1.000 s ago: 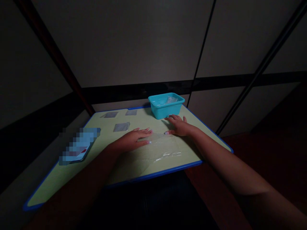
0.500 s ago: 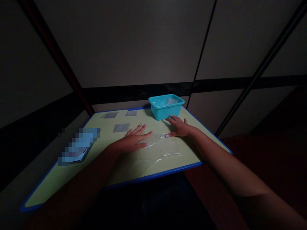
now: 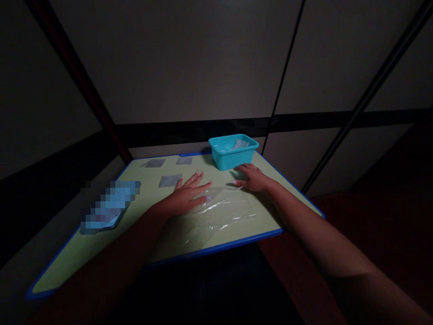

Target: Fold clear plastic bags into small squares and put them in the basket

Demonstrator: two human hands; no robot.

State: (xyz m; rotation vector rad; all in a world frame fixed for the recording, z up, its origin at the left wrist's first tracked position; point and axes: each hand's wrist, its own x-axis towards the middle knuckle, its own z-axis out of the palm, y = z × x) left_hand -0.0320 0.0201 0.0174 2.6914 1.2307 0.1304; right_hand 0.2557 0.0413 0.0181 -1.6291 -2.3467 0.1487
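A clear plastic bag (image 3: 230, 210) lies spread on the light yellow tabletop (image 3: 267, 221), with creases that catch the light. On its far left part rests my left hand (image 3: 186, 196), fingers spread. My right hand (image 3: 252, 178) is at the bag's far right corner, its fingers apart and slightly bent; whether it touches the plastic I cannot tell. Just beyond that hand stands a turquoise basket (image 3: 233, 159) with crumpled clear plastic (image 3: 240, 144) inside. Close to my left fingertips lies a small folded plastic packet (image 3: 168, 181).
Two more flat folded packets, one at the back left (image 3: 155, 163) and another (image 3: 184, 160) beside it, lie near the far edge. A phone-like device (image 3: 113, 205), blurred out, lies at the left. Blue edging (image 3: 237, 240) runs round the table; cabinet panels (image 3: 189, 63) rise behind.
My right thumb has come off the bag's middle and drawn in toward the other fingers. My left hand has shifted slightly up and left over the plastic. The bag stays in place.
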